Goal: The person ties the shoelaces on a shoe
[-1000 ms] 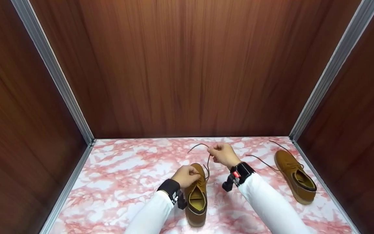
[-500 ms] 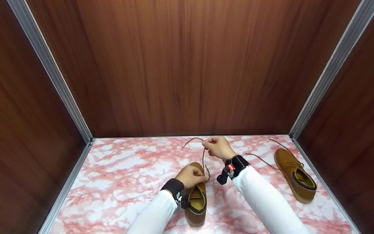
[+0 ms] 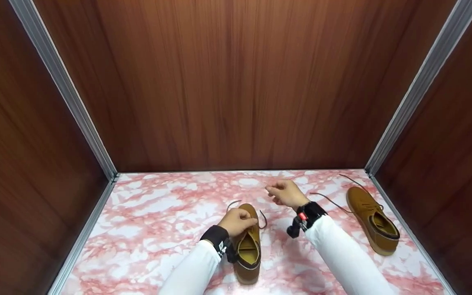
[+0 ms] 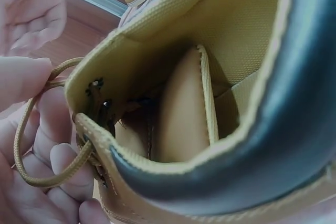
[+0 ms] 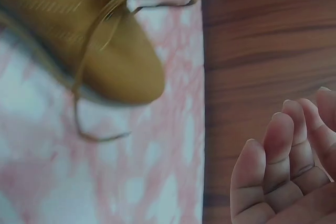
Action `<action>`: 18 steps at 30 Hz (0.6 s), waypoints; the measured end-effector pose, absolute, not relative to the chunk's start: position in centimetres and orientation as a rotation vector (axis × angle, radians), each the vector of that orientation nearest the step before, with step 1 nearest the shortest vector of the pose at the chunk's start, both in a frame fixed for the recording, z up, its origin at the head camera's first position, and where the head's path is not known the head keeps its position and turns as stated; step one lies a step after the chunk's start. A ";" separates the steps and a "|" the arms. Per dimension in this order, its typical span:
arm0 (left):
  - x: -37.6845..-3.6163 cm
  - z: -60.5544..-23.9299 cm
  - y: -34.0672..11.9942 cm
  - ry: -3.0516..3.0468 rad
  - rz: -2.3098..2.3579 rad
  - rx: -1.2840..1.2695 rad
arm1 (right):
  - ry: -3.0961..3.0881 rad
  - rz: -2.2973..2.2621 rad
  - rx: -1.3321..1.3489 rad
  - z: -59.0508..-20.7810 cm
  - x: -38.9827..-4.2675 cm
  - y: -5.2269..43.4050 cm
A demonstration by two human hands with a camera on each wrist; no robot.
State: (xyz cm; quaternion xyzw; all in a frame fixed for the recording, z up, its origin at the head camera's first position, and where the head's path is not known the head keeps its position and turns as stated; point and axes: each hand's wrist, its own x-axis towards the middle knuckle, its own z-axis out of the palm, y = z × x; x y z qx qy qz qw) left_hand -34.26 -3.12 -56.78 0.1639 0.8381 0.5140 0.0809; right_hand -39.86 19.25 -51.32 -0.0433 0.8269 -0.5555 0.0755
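Note:
A tan lace-up shoe point(image 3: 248, 274) stands in front of me, toe pointing away. My left hand point(image 3: 236, 222) is over its lacing. In the left wrist view, thumb and finger pinch a brown shoelace point(image 4: 19, 148), which bows out in a loop beside the eyelets. One lace end lies on each side of the shoe's toe; the right wrist view shows the free lace end point(image 5: 79, 111) hanging by the toe. My right hand point(image 3: 287, 193) hovers ahead and to the right, apart from the shoe. Its fingers point(image 5: 278, 137) are loosely bent with nothing visible between them.
A second tan shoe point(image 3: 370, 219) stands at the right, its two lace ends point(image 3: 330, 201) spread forward. The surface is a pink-and-white marbled tabletop point(image 3: 158, 229). Brown wood-look panels point(image 3: 236, 90) with grey metal corner rails point(image 3: 76, 98) enclose the back and sides.
My right hand has let go of the lace it held up and moved right, slightly toward me. That lace has dropped to the left of the toe. My left hand stays at the lacing.

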 end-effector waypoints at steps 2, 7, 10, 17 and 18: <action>-34.3 -56.9 -3.2 2.487 1.554 0.474 | 2.513 -1.627 -0.136 -52.0 -39.6 20.0; -34.4 -56.9 -3.3 2.440 1.598 0.435 | 2.548 -1.510 -0.179 -54.1 -38.6 21.4; -34.4 -56.8 -3.3 2.425 1.604 0.420 | 2.535 -1.460 -0.235 -55.4 -38.1 21.9; -34.5 -56.7 -3.2 2.379 1.626 0.377 | 2.588 -1.215 -0.564 -57.0 -37.0 21.7; -34.5 -56.6 -3.2 2.368 1.634 0.364 | 2.588 -1.181 -0.617 -57.2 -36.8 21.5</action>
